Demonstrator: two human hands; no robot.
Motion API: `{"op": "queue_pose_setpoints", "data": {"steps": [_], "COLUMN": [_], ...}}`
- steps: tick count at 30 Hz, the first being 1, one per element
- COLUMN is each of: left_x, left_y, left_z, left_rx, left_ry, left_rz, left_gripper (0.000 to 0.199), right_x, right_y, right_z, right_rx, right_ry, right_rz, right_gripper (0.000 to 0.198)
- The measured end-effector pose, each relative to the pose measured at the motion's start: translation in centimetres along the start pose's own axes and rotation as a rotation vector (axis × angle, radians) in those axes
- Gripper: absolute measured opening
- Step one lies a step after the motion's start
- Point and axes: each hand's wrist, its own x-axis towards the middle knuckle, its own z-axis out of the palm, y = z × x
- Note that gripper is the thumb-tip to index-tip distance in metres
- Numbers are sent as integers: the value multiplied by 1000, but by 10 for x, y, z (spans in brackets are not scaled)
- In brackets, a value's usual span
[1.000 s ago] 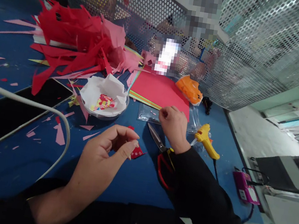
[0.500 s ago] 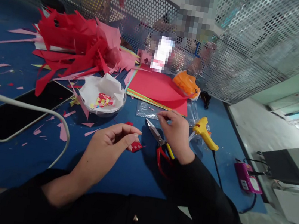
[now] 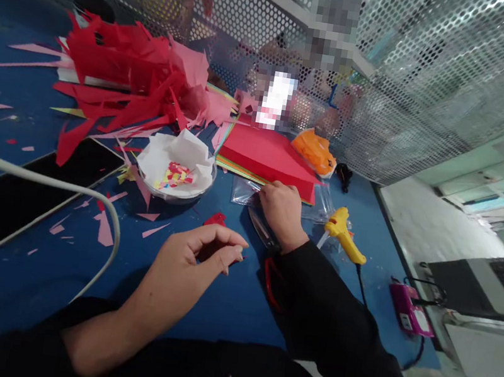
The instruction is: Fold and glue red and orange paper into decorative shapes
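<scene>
My left hand [image 3: 190,261] hovers over the blue table with thumb and forefinger pinched together; what lies between the tips is too small to name. A red paper piece [image 3: 215,218] shows beyond its knuckles, mostly hidden by the hand, and a red edge peeks out below the thumb. Whether the fingers grip this red paper cannot be made out. Further forward, my right hand [image 3: 282,214] reaches down to a clear plastic bag [image 3: 242,192], fingers closed and their tips hidden. Under its wrist lie scissors [image 3: 261,228], with red handles partly covered by the sleeve.
A paper-lined bowl [image 3: 179,167] holds small coloured bits. Behind stand red paper sheets [image 3: 267,156], red and pink scraps [image 3: 131,74] and an orange crumpled wrapper [image 3: 314,152]. A yellow glue gun [image 3: 345,235] lies right; a phone [image 3: 31,192] and white cable [image 3: 116,237] left.
My right hand has moved forward and left, from above the scissors onto the plastic bag. My left hand has shifted slightly right and nearer, covering more of the red paper piece.
</scene>
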Motion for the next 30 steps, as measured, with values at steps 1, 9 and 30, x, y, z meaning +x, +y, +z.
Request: {"op": "queue_pose_setpoints", "data": {"steps": [1, 9, 30], "left_x": [0, -1, 3], "left_y": [0, 1, -5], "left_z": [0, -1, 1], "left_rx": [1, -48, -109], "left_ry": [-2, 14, 25], "left_rz": [-4, -8, 33], "left_gripper": [15, 13, 12], "right_x": [0, 3, -101], "right_y": [0, 1, -41], "right_z": [1, 13, -52], "right_rx": [3, 140, 1850], "right_ry": [5, 90, -48], "right_rz": [2, 83, 404], "right_gripper": [30, 27, 4]}}
